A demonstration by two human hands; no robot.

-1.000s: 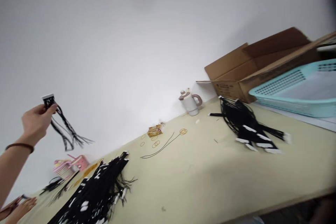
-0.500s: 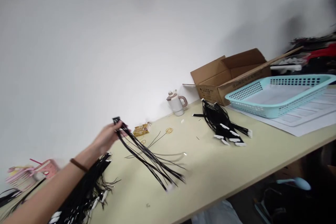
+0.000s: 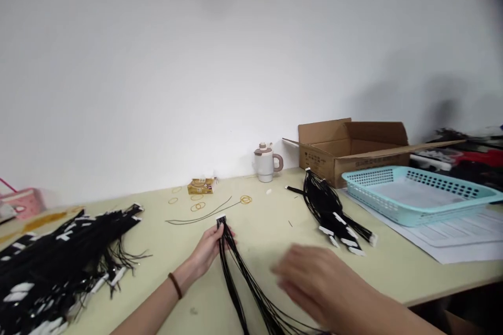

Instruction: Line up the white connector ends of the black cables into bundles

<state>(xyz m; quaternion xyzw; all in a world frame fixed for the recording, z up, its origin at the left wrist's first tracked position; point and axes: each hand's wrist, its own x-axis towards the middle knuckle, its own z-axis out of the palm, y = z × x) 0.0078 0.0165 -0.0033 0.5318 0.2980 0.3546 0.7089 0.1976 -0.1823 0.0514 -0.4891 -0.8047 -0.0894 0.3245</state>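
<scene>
My left hand (image 3: 210, 248) pinches a bundle of black wires (image 3: 231, 282) close to its white connector end, above the table. The loose wires trail down toward the bottom edge, and their far ends are out of view. My right hand (image 3: 310, 282), smeared by motion, is to the right of the bundle; its fingers are too blurred to read. A large pile of black wire bundles (image 3: 66, 256) with white connectors spreads on the left. Another bunch of black cables (image 3: 324, 201) with white ends lies right of centre.
An open cardboard box (image 3: 320, 162) and a light-blue basket (image 3: 408, 217) over paper sheets (image 3: 451, 251) stand at the right. Along the wall are a mug (image 3: 265, 165) and a small yellow box (image 3: 201, 186). Rubber bands (image 3: 245, 199) and thin wires lie on the table (image 3: 188, 241).
The view has turned and levelled. My left hand keeps the wire bundle, whose wires now hang toward me. My right hand has come into view from the lower right.
</scene>
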